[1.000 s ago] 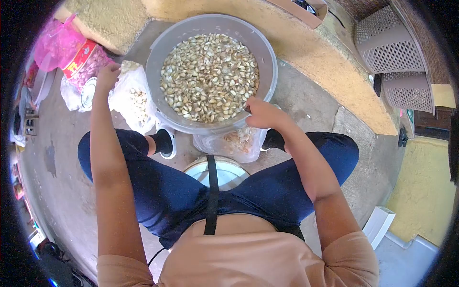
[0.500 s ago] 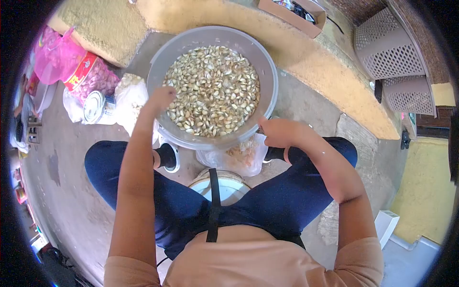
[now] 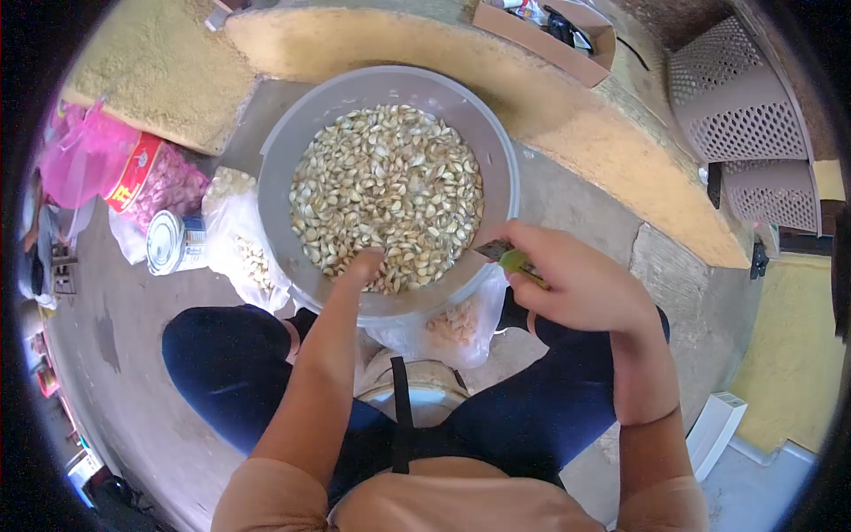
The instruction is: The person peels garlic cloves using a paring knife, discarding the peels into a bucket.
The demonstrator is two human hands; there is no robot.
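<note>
A large grey tub point(image 3: 275, 146) stands on the floor in front of my legs and holds many pale cloves that look like garlic point(image 3: 390, 186). My left hand point(image 3: 365, 264) reaches into the cloves near the tub's front edge, its fingertips hidden among them. Over the right front rim, my right hand point(image 3: 558, 270) is closed on a small knife point(image 3: 523, 266) with a yellow-green handle, its dark blade pointing left. Beneath the front rim lies a clear plastic bag point(image 3: 461, 332) with peelings.
To the left are a white bag of cloves point(image 3: 244, 239), a tin can point(image 3: 168, 241) and a pink bag point(image 3: 164, 186). A low yellow ledge point(image 3: 620, 177) curves behind the tub, with a cardboard box point(image 3: 550, 40) on top. Perforated grey baskets point(image 3: 753, 124) stand at right.
My left hand has moved from the tub's left side down and right into the cloves. My right hand has turned, and the knife now shows. The view has shifted slightly.
</note>
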